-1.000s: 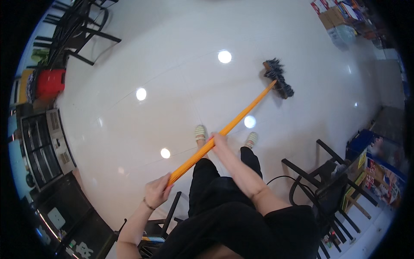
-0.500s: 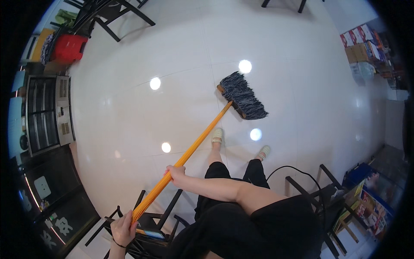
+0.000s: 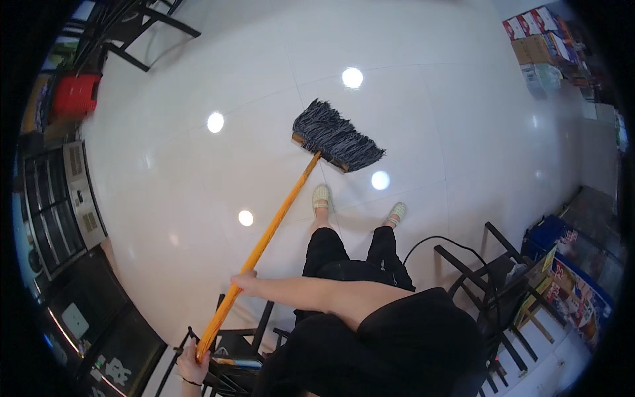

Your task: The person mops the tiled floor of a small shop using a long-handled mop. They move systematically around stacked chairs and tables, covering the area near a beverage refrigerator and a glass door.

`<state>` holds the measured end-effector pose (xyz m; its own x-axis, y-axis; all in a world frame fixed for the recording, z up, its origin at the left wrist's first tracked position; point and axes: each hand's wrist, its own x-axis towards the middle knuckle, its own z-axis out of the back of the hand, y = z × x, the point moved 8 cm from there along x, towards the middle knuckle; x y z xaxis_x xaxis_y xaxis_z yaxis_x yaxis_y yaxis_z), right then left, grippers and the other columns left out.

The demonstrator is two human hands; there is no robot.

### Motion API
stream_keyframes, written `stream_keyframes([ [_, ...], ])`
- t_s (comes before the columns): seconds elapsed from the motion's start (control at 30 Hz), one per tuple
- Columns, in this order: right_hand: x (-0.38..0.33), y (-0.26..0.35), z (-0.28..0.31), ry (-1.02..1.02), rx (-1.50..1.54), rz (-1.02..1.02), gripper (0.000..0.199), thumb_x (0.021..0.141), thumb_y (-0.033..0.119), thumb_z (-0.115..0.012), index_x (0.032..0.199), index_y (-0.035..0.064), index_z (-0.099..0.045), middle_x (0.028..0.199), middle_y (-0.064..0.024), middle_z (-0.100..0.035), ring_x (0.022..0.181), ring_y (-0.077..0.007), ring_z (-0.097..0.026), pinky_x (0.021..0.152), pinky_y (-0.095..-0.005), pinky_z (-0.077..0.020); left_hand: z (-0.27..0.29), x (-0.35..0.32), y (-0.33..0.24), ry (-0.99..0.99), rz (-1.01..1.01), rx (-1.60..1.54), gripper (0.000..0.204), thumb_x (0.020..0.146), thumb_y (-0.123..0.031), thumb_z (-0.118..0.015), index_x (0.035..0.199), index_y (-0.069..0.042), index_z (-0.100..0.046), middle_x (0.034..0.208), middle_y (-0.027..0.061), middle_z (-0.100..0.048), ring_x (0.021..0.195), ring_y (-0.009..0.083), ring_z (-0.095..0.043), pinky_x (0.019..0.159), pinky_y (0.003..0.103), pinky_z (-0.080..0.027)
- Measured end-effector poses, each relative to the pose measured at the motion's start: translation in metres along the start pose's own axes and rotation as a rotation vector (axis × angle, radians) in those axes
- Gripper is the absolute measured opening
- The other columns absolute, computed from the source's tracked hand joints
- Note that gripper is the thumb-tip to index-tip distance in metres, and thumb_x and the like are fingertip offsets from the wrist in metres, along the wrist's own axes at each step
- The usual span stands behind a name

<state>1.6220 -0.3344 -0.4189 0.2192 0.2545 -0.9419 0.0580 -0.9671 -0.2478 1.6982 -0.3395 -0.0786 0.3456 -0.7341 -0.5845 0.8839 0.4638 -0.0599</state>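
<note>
A mop with a long orange-yellow handle [image 3: 275, 225] slants from the lower left up to the middle of the view. Its wide head of dark grey strands [image 3: 338, 137] lies on the glossy white floor, ahead of my feet. Near the handle's top end, my left hand [image 3: 192, 360] is closed around it, a dark band at the wrist. My right hand [image 3: 245, 283] grips the same handle farther down, with that forearm reaching across my body. Both thumbs and fingers wrap the pole, though some fingers are hidden behind it.
Dark chairs stand at the lower left [image 3: 241, 341], lower right [image 3: 493, 278] and upper left [image 3: 149, 33]. A black cable [image 3: 443, 238] arches beside the right chair. Stacked boxes [image 3: 532, 49] sit at the upper right, a red container [image 3: 76, 94] at the left. My light shoes [image 3: 321, 196] are on the floor.
The mop head has swung to the left across the floor and turned slightly. Both hands keep their hold on the handle; the right hand has shifted left and down in view.
</note>
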Motion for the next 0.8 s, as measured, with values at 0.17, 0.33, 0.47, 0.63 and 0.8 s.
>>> stream_keyframes([
  [0.17,-0.023,0.049,-0.001,0.004,0.031,0.015,0.056,0.061,-0.005,-0.059,0.102,-0.0013,-0.02,0.081,-0.0145,-0.048,0.067,-0.0237,-0.055,0.057,-0.0384,-0.05,-0.002,0.029,0.008,0.023,-0.034,-0.015,0.037,0.067,-0.02,-0.062,0.097,0.0,-0.052,0.067,0.0151,-0.053,0.055,0.0317,-0.053,0.049,0.038,-0.044],
  [0.33,0.002,0.118,-0.008,0.146,0.095,0.124,0.052,0.063,-0.001,-0.056,0.1,0.0013,-0.02,0.084,-0.0147,-0.048,0.066,-0.0221,-0.056,0.056,-0.038,-0.0494,0.027,0.102,-0.023,0.015,-0.136,0.015,0.036,0.069,-0.02,-0.061,0.098,-0.002,-0.051,0.068,0.014,-0.054,0.056,0.0315,-0.054,0.05,0.038,-0.044],
  [0.47,-0.034,0.232,0.02,0.173,0.17,0.287,0.032,0.062,0.0,-0.057,0.085,0.001,-0.035,0.069,-0.011,-0.05,0.059,-0.0208,-0.054,0.051,-0.0345,-0.0475,0.055,0.174,-0.076,-0.026,-0.243,0.021,0.036,0.07,-0.02,-0.061,0.099,-0.003,-0.05,0.068,0.0131,-0.053,0.056,0.0307,-0.053,0.048,0.038,-0.044],
  [0.63,-0.063,0.352,0.085,0.051,0.29,0.468,0.013,0.065,0.003,-0.056,0.073,-0.0002,-0.046,0.065,-0.0085,-0.051,0.055,-0.0179,-0.054,0.045,-0.0306,-0.0459,0.083,0.253,-0.176,-0.071,-0.374,0.033,0.035,0.069,-0.02,-0.062,0.098,-0.004,-0.049,0.066,0.0124,-0.053,0.054,0.0298,-0.053,0.047,0.037,-0.043],
  [0.8,-0.111,0.453,0.155,-0.029,0.291,0.567,0.018,0.068,0.006,-0.053,0.082,-0.001,-0.043,0.069,-0.0086,-0.051,0.058,-0.0185,-0.056,0.049,-0.0322,-0.0474,0.112,0.304,-0.284,-0.096,-0.533,-0.002,0.036,0.068,-0.019,-0.062,0.097,0.0,-0.048,0.065,0.0132,-0.052,0.053,0.0296,-0.053,0.046,0.036,-0.043],
])
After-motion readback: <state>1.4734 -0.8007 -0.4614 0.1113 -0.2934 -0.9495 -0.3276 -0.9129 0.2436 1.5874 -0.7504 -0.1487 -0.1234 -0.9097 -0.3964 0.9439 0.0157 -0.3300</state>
